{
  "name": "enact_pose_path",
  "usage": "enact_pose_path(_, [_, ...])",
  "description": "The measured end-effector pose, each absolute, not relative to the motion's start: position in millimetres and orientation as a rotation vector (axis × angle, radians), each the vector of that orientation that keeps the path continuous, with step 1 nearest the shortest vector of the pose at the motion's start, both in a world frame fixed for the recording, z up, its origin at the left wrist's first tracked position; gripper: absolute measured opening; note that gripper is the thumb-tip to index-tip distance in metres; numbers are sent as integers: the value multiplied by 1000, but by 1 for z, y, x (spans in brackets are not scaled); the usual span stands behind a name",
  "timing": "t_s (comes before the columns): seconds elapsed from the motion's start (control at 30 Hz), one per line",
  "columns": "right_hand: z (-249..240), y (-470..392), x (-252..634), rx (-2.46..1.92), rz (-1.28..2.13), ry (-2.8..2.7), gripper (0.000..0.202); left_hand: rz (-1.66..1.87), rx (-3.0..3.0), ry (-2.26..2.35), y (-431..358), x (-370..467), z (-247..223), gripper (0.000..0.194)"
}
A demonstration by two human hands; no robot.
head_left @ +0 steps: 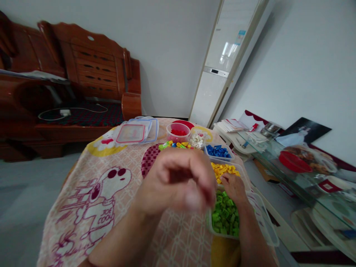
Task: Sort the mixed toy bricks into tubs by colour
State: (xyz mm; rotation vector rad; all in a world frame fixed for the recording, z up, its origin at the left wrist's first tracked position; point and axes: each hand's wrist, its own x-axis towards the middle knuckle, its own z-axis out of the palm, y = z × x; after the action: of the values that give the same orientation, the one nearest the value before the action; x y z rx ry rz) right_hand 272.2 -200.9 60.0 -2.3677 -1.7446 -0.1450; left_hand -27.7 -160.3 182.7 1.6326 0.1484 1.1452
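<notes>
My left hand [178, 178] is raised close to the camera over the middle of the table, its fingers curled in toward the thumb. The fingertips are blurred, and I cannot make out anything in them. Farther right, my right hand [233, 187] reaches to the near edge of the box of yellow blocks [224, 170], with its fingers drawn together. Whatever they pinch, if anything, is hidden. Below that wrist, green blocks [224, 213] fill a clear plastic box. Multicoloured pieces [175, 144] lie beyond my left hand, which covers part of them.
Blue blocks [219, 151] sit in a clear box at the right, near white pieces [197, 141]. A round tub [178, 131] holds red pieces. Box lids [130, 133] lie at the far left on the patterned cloth [116, 185]. Right of the table stands a glass-topped stand [303, 185].
</notes>
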Motion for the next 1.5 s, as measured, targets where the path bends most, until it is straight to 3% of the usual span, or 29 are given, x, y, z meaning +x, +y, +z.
enact_pose_path(0.17, [60,-200,273,-2379,-138,-1741,28,1184,1907,660,-79,39,136,21])
enact_pose_path(0.27, [61,-201,272,-2364,-124,-1746,29,953,2211,1087,-49,59,87,9])
enact_pose_path(0.43, [61,-201,273,-2357,-122,-1748,30,579,2350,1342,-47,70,40,14])
enact_pose_path(0.7, [63,-201,271,-2379,-127,-1739,30,582,2334,1252,-44,71,35,23])
enact_pose_path(0.9, [62,-201,271,-2378,-136,-1742,29,759,2195,1140,-43,71,38,11])
enact_pose_path(1.3, [63,-201,271,-2371,-132,-1759,30,1043,1927,830,-67,94,51,10])
enact_pose_path(1.5, [65,-201,269,-2399,-127,-1749,29,1028,2074,708,-77,103,45,22])
